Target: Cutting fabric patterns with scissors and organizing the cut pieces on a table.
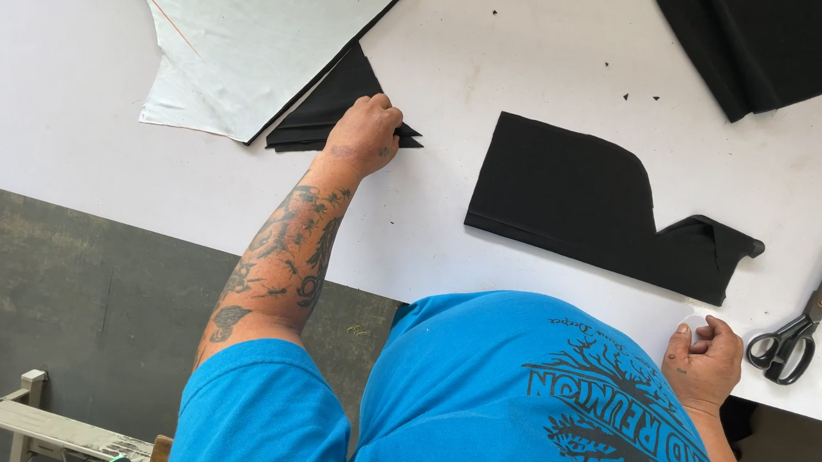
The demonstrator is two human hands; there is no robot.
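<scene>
My left hand (366, 133) is stretched out across the white table (75, 119) and rests knuckles-up on a small stack of black fabric scraps (325, 107), fingers curled onto them. My right hand (705, 360) sits at the near table edge in a loose fist, and a small white piece (695, 321) shows at its fingers; whether it grips that piece I cannot tell. Black-handled scissors (799, 329) lie shut just right of that hand. Between my hands lies a cut black fabric piece (572, 196) with a curved edge.
A pale sheet with a black underlayer (253, 39) lies at the far left, touching the scraps. A larger black cloth (763, 23) lies at the far right corner. Dark floor and a light grey frame (39, 426) are left of the table.
</scene>
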